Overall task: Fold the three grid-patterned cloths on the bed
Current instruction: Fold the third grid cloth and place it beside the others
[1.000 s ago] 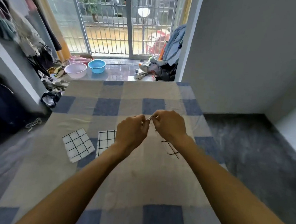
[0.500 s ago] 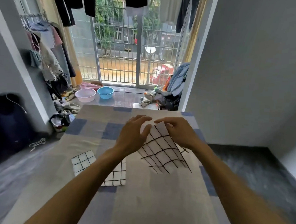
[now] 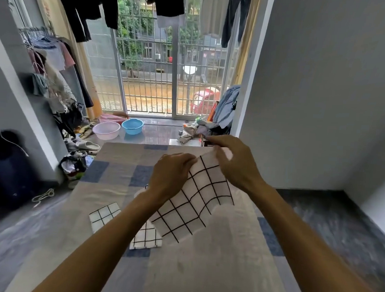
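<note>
- While the third grid cloth (image 3: pixel 196 205) is being held up above the bed (image 3: pixel 201 272), its upper edge is being gripped by both hands. Its lower part is hanging slack, and whether it is touching the cover cannot be told.
- Left hand (image 3: pixel 171 174): the fingers are being curled over the cloth's upper left corner, closed on the fabric.
- Right hand (image 3: pixel 235 165): the upper right corner is being pinched between thumb and bent fingers. The fingertips are blurred, so the exact grip cannot be told.
- Two smaller grid squares are lying on the bed to the left. The first small grid cloth (image 3: pixel 103 215) is lying flat. The second small grid cloth (image 3: pixel 147 237) is lying just beside it, partly hidden by the left forearm. Both are being judged as already folded.
- Step in hand, as judged: the last of the three cloths is being opened out and squared for its first fold.
- Next move, as judged: the corners are to be drawn apart until the top edge is taut. The cloth is then to be halved edge to edge, with grid lines being matched so the fold is not skewed.
</note>
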`<state>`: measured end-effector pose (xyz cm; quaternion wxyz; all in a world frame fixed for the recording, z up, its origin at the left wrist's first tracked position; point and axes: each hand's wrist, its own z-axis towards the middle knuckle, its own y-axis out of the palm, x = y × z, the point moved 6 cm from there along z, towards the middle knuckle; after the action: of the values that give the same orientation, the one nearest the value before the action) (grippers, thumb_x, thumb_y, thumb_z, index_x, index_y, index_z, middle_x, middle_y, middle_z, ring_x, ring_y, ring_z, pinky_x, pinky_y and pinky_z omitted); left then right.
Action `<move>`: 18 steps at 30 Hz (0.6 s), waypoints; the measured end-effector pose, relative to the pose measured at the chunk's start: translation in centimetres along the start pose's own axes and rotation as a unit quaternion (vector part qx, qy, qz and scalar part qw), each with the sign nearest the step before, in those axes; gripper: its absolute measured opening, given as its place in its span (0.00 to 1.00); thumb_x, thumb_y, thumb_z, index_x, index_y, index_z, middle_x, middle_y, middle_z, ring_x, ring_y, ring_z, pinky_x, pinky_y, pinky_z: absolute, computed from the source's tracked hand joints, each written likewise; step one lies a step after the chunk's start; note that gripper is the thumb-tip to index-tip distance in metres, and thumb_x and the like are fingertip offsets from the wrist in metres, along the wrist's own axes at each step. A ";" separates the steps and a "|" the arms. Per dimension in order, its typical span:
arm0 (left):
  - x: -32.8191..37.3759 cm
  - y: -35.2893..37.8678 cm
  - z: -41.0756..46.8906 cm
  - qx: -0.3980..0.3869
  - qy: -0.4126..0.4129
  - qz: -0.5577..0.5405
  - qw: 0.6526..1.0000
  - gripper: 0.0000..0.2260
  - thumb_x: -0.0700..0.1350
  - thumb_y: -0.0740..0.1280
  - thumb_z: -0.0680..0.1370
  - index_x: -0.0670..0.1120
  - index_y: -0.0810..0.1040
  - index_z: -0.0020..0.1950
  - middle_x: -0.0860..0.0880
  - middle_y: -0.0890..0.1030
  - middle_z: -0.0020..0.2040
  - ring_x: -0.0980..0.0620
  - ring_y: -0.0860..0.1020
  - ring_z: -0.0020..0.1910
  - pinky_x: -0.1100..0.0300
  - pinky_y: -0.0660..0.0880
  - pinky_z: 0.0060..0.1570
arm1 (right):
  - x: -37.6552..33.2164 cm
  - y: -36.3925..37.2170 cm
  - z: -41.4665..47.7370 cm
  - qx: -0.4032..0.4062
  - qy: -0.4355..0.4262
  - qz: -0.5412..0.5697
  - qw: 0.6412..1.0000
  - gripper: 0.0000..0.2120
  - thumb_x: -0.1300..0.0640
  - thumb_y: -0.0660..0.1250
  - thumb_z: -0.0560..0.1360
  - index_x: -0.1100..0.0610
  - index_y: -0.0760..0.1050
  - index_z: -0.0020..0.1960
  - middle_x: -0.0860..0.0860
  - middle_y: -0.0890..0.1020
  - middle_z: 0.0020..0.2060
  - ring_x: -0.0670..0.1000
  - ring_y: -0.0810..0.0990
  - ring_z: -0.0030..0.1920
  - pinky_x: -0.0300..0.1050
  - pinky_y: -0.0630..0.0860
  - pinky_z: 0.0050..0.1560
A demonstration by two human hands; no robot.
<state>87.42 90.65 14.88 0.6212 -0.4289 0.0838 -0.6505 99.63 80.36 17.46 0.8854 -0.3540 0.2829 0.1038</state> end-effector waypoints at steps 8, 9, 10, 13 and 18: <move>0.3 -1.0 0.6 0.020 0.036 0.046 0.998 0.07 0.45 0.65 0.78 0.45 0.81 0.52 0.46 0.84 0.43 0.48 0.80 0.40 0.50 0.77 0.46 | -0.7 2.9 1.9 -0.063 -0.145 -0.222 0.962 0.07 0.53 0.65 0.77 0.51 0.82 0.48 0.47 0.83 0.47 0.50 0.77 0.52 0.56 0.71 0.58; 0.1 -1.3 0.7 0.019 0.037 0.048 0.998 0.07 0.45 0.65 0.78 0.45 0.81 0.51 0.47 0.84 0.44 0.49 0.80 0.40 0.51 0.77 0.45 | -0.9 2.6 2.1 -0.049 -0.148 -0.209 0.965 0.07 0.54 0.65 0.77 0.52 0.82 0.47 0.48 0.83 0.45 0.49 0.78 0.50 0.53 0.72 0.56; -0.2 -1.6 0.8 0.016 0.037 0.048 0.998 0.07 0.45 0.65 0.78 0.45 0.81 0.51 0.47 0.84 0.44 0.49 0.80 0.41 0.53 0.77 0.45 | -1.0 2.2 2.4 -0.034 -0.146 -0.191 0.970 0.07 0.55 0.65 0.77 0.53 0.82 0.46 0.48 0.83 0.43 0.49 0.78 0.47 0.51 0.73 0.53; -1.3 -2.7 1.0 0.009 0.028 0.046 0.999 0.07 0.45 0.66 0.78 0.45 0.81 0.51 0.47 0.84 0.45 0.50 0.80 0.41 0.57 0.76 0.44 | -1.3 1.4 3.2 -0.006 -0.131 -0.170 0.977 0.08 0.57 0.64 0.77 0.55 0.82 0.45 0.49 0.84 0.41 0.49 0.79 0.43 0.42 0.71 0.49; -3.9 -4.9 0.9 0.025 -0.009 0.059 0.998 0.06 0.45 0.67 0.77 0.45 0.82 0.48 0.48 0.84 0.43 0.56 0.75 0.37 0.66 0.68 0.38 | -0.3 0.1 4.5 0.006 -0.096 -0.182 0.979 0.09 0.56 0.63 0.78 0.55 0.82 0.49 0.51 0.84 0.45 0.51 0.78 0.47 0.42 0.66 0.49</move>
<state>83.83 95.49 16.79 0.6698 -0.4130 0.0869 -0.6109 101.32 83.48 20.21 0.9144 -0.3830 0.1282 -0.0278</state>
